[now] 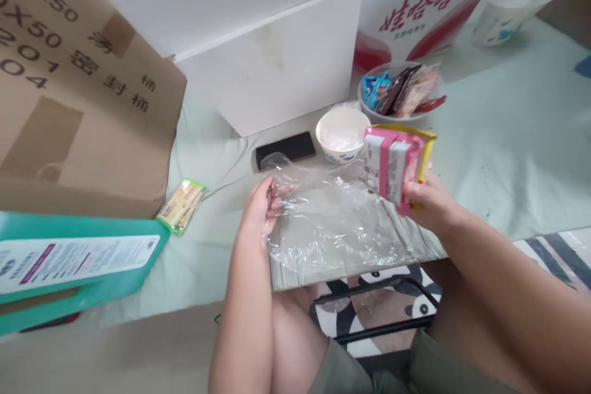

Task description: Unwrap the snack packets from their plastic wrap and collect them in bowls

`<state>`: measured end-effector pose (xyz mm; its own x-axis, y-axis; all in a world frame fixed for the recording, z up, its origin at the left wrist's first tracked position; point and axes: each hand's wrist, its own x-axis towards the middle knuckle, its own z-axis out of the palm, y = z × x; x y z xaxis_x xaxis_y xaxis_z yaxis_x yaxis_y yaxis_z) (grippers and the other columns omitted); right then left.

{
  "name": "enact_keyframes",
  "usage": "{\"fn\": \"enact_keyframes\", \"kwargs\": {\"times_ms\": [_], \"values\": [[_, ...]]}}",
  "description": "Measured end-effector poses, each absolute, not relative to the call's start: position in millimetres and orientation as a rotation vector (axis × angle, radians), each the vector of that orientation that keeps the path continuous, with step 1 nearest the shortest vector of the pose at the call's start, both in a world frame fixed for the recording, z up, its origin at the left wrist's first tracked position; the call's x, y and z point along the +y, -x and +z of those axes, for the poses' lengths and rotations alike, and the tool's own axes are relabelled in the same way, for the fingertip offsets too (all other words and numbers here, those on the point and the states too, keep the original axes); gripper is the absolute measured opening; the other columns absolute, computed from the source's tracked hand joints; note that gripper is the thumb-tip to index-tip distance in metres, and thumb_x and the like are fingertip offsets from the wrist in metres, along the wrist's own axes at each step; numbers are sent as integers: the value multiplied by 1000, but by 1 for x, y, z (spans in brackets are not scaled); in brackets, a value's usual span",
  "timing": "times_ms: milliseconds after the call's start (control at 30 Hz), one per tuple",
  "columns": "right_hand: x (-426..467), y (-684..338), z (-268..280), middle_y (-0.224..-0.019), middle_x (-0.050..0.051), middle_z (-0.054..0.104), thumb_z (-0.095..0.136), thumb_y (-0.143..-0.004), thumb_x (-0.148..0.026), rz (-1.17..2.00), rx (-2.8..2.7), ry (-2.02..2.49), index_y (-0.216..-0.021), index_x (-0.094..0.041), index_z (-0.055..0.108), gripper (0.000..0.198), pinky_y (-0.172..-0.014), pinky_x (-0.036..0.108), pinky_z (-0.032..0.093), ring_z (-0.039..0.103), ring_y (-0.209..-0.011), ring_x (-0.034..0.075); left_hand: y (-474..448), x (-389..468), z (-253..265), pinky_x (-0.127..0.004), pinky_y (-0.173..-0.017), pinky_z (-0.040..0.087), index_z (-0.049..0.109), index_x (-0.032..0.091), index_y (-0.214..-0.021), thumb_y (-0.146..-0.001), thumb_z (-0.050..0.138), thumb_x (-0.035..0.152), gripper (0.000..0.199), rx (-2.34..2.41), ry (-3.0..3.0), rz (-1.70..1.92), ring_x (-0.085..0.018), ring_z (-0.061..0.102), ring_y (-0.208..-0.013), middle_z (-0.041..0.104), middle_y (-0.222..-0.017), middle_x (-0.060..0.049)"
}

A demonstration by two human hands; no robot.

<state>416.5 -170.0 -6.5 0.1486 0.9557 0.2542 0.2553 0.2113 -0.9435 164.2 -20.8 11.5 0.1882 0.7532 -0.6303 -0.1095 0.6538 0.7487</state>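
Several snack packets [386, 163], pink, white and yellow, are gripped by my right hand [427, 196] over the right side of a clear plastic bag [332, 228]. The bag lies spread across the table's front edge. My left hand [268, 203] has its fingers curled on the bag's left edge. Just beyond the bag stands a white paper bowl [342, 135] with clear plastic in it. A black phone [286, 149] lies flat left of the bowl. Behind the packets is a clear round tub [397, 114] holding blue, brown and red packets.
A large cardboard box [87, 92] and a teal jug [83, 258] stand at the left, with a flat yellow-green packet [182, 204] beside them. White boxes [277, 61] line the back. Stacked paper bowls [512, 15] stand back right.
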Motion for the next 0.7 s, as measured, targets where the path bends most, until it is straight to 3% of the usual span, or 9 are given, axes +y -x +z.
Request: {"fn": "enact_keyframes", "kwargs": {"times_ms": [133, 267, 367, 500, 700], "values": [[-171, -447, 24, -106, 9, 74, 60, -86, -57, 857, -851, 1234, -107, -30, 68, 35, -74, 46, 62, 73, -93, 32, -170, -21, 14, -9, -30, 12, 43, 18, -74, -89, 58, 27, 23, 1239, -665, 652, 1, 32, -30, 73, -72, -8], [-143, -491, 63, -106, 3, 73, 68, -77, -40, 691, -628, 1257, -98, -28, 67, 24, -93, 43, 60, 69, -112, 29, -177, -20, 17, -9, -29, 13, 44, 17, -72, -92, 53, 25, 23, 1244, -679, 638, 1, 32, -30, 71, -71, -8], [-111, -522, 90, -102, 4, 72, 59, -84, -31, 778, -533, 1431, -99, -28, 67, 18, -92, 42, 59, 69, -104, 25, -181, -20, 19, -9, -29, 14, 45, 17, -71, -94, 51, 24, 25, 1251, -691, 625, 2, 32, -30, 71, -70, -8], [-78, -545, 112, -93, 4, 68, 51, -94, -30, 838, -374, 1758, -86, -24, 63, 16, -86, 38, 55, 65, -86, 18, -183, -19, 19, -8, -30, 14, 43, 16, -69, -95, 49, 21, 27, 1257, -711, 614, 2, 31, -30, 71, -69, -8], [-53, -544, 111, -79, 3, 63, 60, -90, -24, 828, -339, 2011, -81, -22, 57, 11, -78, 40, 51, 60, -75, 18, -180, -17, 17, -9, -30, 14, 44, 17, -71, -94, 51, 23, 25, 1243, -726, 628, 1, 32, -30, 71, -70, -7]]}}
